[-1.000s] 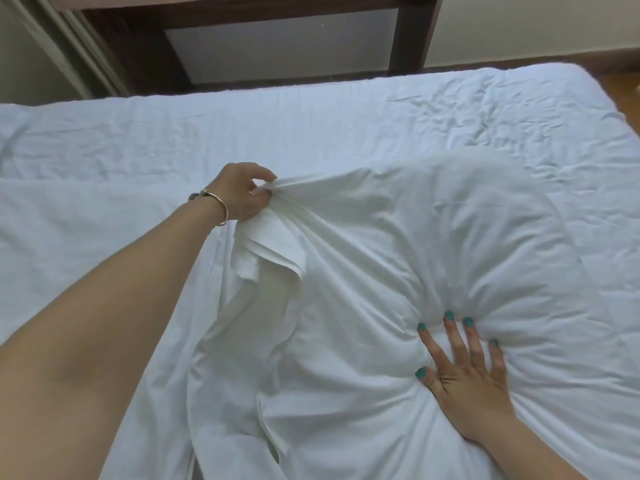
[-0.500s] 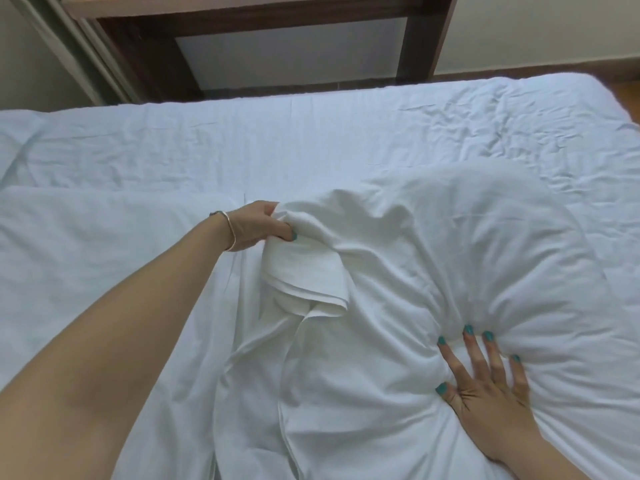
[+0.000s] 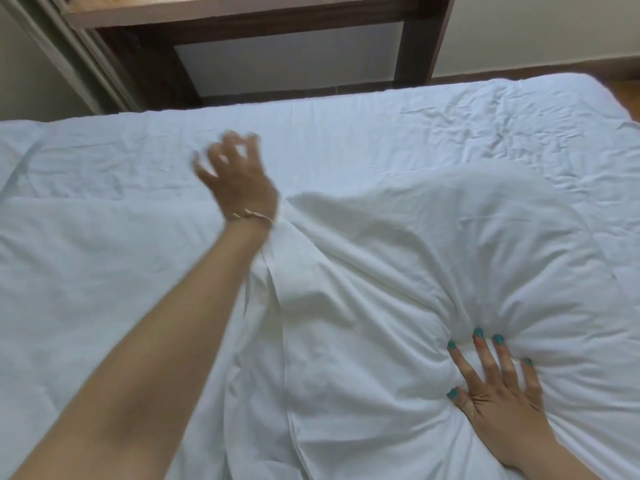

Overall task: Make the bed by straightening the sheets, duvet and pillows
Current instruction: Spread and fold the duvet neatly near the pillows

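Note:
A plump white pillow (image 3: 433, 258) in a loose pillowcase lies on the white bed sheet (image 3: 346, 140), right of centre. My right hand (image 3: 498, 389) presses flat into the pillow's near right side, fingers spread, denting it. My left hand (image 3: 239, 171) is blurred and hovers above the sheet beyond the pillow's left end, fingers spread and loosely bent, holding nothing. The pillowcase's open flap (image 3: 270, 271) lies slack beside my left wrist. A second white pillow or folded duvet (image 3: 104, 271) lies flat on the left.
A dark wooden bed frame or desk (image 3: 242, 32) stands beyond the far edge of the mattress against a pale wall. The sheet at the far right (image 3: 502, 123) is wrinkled. Wooden floor (image 3: 627, 95) shows at the right corner.
My left hand has let go of the pillowcase flap and swung up and away over the sheet. The flap has dropped flat. My right hand stays pressed on the pillow.

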Action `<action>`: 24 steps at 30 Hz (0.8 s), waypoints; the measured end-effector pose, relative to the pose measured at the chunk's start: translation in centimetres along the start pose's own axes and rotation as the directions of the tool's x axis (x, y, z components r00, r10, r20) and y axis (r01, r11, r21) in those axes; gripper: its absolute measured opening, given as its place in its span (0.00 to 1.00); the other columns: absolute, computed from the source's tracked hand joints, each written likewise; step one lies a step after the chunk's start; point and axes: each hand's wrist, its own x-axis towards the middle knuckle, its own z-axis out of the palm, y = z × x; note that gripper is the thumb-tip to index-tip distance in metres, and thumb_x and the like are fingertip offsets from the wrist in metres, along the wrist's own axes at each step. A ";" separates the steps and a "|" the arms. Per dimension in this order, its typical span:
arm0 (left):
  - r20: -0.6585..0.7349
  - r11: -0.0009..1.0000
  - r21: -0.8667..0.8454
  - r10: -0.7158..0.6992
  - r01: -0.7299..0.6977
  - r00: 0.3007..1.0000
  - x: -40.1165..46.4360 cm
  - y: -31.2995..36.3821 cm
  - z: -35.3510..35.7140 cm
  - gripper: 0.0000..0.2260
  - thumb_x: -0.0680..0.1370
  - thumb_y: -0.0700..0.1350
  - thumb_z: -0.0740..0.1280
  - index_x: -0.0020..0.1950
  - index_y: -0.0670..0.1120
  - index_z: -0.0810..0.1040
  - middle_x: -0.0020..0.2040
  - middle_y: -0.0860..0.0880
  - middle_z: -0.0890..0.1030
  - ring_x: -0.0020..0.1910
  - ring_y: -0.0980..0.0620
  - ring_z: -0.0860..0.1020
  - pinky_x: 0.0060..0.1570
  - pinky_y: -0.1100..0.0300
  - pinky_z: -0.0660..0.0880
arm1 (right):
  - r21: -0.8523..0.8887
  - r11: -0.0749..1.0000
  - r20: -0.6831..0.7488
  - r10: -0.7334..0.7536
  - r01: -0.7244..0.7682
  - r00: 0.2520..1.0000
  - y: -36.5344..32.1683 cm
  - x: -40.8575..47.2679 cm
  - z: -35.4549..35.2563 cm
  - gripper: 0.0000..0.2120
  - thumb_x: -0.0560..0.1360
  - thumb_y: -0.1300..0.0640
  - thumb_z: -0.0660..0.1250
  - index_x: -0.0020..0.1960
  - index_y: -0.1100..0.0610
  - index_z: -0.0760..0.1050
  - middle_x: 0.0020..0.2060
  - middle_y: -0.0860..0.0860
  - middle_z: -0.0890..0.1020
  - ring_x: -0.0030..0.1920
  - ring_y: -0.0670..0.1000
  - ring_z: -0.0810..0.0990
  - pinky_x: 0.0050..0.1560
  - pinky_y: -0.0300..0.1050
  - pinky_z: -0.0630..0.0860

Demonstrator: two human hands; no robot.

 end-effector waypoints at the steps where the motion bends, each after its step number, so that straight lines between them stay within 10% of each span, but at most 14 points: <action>1: -0.015 0.975 -0.166 0.148 -0.148 0.989 -2.6 2.0 -0.1 0.15 0.71 0.41 0.62 0.57 0.45 0.77 0.57 0.40 0.76 0.58 0.39 0.72 0.64 0.33 0.63 | 0.015 1.000 -0.002 0.001 -0.001 1.000 -0.1 0.0 -0.1 0.30 0.78 0.33 0.38 0.77 0.40 0.54 0.78 0.49 0.54 0.78 0.50 0.45 0.70 0.58 0.48; 4: 0.447 0.808 -0.483 0.558 -0.337 0.699 -11.8 5.0 0.4 0.27 0.74 0.65 0.56 0.72 0.58 0.66 0.76 0.45 0.61 0.76 0.44 0.55 0.65 0.24 0.49 | 0.051 0.999 0.003 -0.003 0.003 1.000 -0.3 -0.1 -0.2 0.30 0.78 0.33 0.37 0.77 0.39 0.51 0.79 0.47 0.50 0.78 0.49 0.44 0.70 0.58 0.49; 6: 0.737 0.932 -0.255 0.359 -0.256 0.573 -14.0 1.3 3.5 0.35 0.70 0.76 0.47 0.74 0.70 0.41 0.77 0.56 0.33 0.76 0.49 0.33 0.64 0.29 0.33 | 0.061 0.998 0.004 -0.013 0.013 1.000 -0.2 0.0 -0.2 0.30 0.77 0.32 0.37 0.77 0.38 0.51 0.79 0.47 0.51 0.78 0.49 0.44 0.70 0.58 0.49; 11: 0.781 0.995 -0.031 -0.032 0.091 0.624 -10.5 -3.1 6.9 0.27 0.82 0.61 0.46 0.79 0.56 0.44 0.79 0.50 0.37 0.77 0.47 0.37 0.76 0.50 0.41 | 0.005 1.000 0.034 -0.028 0.028 0.999 0.3 0.5 0.3 0.30 0.78 0.33 0.39 0.78 0.40 0.53 0.78 0.49 0.55 0.78 0.50 0.45 0.70 0.57 0.47; 15: 0.471 0.920 -0.390 0.165 0.037 0.867 -18.4 2.6 -0.2 0.25 0.79 0.53 0.51 0.74 0.47 0.66 0.76 0.44 0.62 0.76 0.43 0.56 0.74 0.44 0.48 | 0.000 1.000 0.073 -0.019 0.019 0.997 0.3 0.4 0.3 0.30 0.78 0.34 0.37 0.78 0.41 0.53 0.78 0.51 0.55 0.78 0.51 0.45 0.71 0.57 0.45; 18: 0.566 0.929 -0.364 0.283 -0.074 0.775 -29.2 0.1 -3.9 0.26 0.76 0.49 0.55 0.75 0.55 0.63 0.76 0.48 0.62 0.75 0.44 0.60 0.75 0.51 0.42 | -0.010 1.000 0.110 -0.012 0.013 0.994 0.2 0.5 0.0 0.30 0.77 0.32 0.36 0.78 0.37 0.43 0.79 0.49 0.46 0.78 0.52 0.40 0.71 0.56 0.38; 24: 0.620 0.968 -0.240 0.093 0.076 0.779 -29.5 -3.0 -2.3 0.23 0.81 0.44 0.52 0.77 0.49 0.59 0.77 0.43 0.58 0.76 0.42 0.55 0.72 0.61 0.33 | -0.001 1.000 0.222 -0.019 0.019 0.975 -0.2 0.7 -1.4 0.32 0.68 0.31 0.27 0.69 0.34 0.22 0.70 0.44 0.21 0.72 0.50 0.24 0.64 0.52 0.23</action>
